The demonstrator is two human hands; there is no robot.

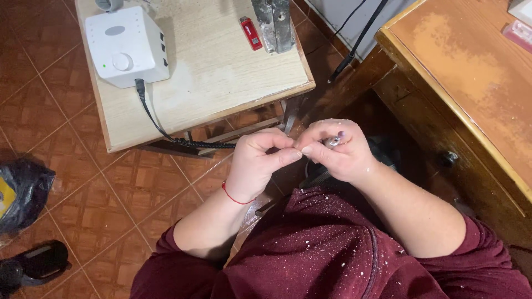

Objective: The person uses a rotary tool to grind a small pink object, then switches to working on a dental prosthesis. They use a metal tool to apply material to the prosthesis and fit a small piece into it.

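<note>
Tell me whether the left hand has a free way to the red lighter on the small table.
Probably yes: the left hand is closed on something small, but only bare tabletop lies before the red lighter.

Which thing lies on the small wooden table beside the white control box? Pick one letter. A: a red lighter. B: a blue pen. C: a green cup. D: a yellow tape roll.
A: a small red lighter lies flat on the small wooden table, to the right of the white control box and just left of a grey metal piece.
</note>
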